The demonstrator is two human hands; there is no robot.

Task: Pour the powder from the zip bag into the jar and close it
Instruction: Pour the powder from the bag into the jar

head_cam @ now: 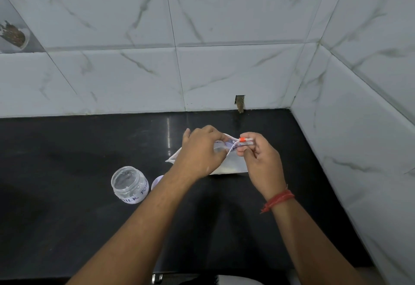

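Two hands are working the zip bag (pixel 226 163) at the far-centre of the black desk (pixel 67 145). We're holding the left hand (pixel 199 152) on the bag's mouth edge, its fingers (pixel 219 137) curled and pinching the plastic, while the right hand (pixel 261 163) is pinching the strip w/ the orange slider (pixel 242 139) at the bag's right end. The mouth is looking part-open, so we're judging this as the opening step; no pour yet. White powder is sitting low in the bag. The jar (pixel 129 184) is standing open, empty, to the near left, well apart from the bag, w/ its lid (pixel 156 181) just beside it. Next we're needing to finish spreading the mouth, lift the bag over the jar & tip slowly.
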